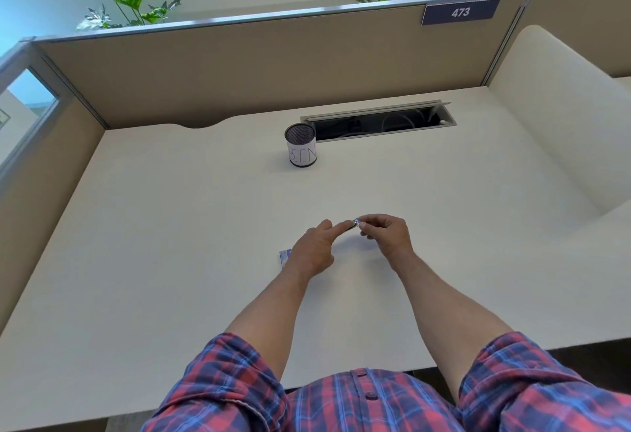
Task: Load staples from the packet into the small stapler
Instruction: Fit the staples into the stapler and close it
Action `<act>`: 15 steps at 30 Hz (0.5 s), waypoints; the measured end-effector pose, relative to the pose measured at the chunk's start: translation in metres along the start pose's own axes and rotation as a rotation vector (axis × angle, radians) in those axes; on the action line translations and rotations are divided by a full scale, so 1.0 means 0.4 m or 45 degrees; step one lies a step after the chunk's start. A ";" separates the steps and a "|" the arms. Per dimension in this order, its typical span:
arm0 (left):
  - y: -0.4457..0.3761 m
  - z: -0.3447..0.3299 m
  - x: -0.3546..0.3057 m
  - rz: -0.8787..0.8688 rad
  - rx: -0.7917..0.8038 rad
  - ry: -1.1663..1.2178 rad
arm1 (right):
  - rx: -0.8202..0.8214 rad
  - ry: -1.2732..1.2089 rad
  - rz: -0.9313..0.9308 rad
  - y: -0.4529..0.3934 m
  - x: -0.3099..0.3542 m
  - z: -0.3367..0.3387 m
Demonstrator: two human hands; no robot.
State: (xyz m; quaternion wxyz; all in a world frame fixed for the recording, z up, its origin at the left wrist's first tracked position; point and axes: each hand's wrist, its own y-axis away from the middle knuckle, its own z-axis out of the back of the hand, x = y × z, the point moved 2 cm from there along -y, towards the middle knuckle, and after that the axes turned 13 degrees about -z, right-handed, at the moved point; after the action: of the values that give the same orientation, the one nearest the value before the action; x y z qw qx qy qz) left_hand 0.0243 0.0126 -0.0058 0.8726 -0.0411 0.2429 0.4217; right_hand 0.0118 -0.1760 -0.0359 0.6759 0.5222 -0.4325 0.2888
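Red-blue plaid sleeves (pixel 218 380) at bottom of frame. Blue-white staple packet (pixel 285 257) lies on white table (pixel 170 261), centre frame, half hidden under left hand (pixel 312 249), whose fingers are stretched out, grip unclear. Just beyond, right hand (pixel 387 233) fingers pinch small silvery metal piece (pixel 357 222), stapler or staples unclear. Upper centre: mesh cup marked BIN (pixel 301 150).

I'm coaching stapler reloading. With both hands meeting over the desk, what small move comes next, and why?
Likely steady both hands and line things up slowly: the right hand pinches a small shiny metal piece at the left hand's outstretched forefinger tip. Staples or stapler: too small to tell.
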 end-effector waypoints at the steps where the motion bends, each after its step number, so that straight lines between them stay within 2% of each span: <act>1: 0.003 0.002 -0.001 -0.001 0.016 -0.006 | 0.007 -0.004 -0.006 0.001 -0.002 0.000; 7: 0.003 0.006 -0.002 0.011 0.077 0.036 | 0.011 -0.008 -0.014 0.001 -0.010 -0.001; 15: -0.001 0.010 -0.001 0.023 0.034 0.073 | 0.033 -0.057 -0.045 -0.003 -0.013 0.000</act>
State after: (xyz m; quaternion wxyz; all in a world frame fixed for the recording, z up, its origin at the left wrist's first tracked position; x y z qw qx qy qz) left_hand 0.0260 0.0131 -0.0021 0.8620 -0.0395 0.2737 0.4248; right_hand 0.0106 -0.1759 -0.0410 0.6642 0.5450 -0.4343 0.2706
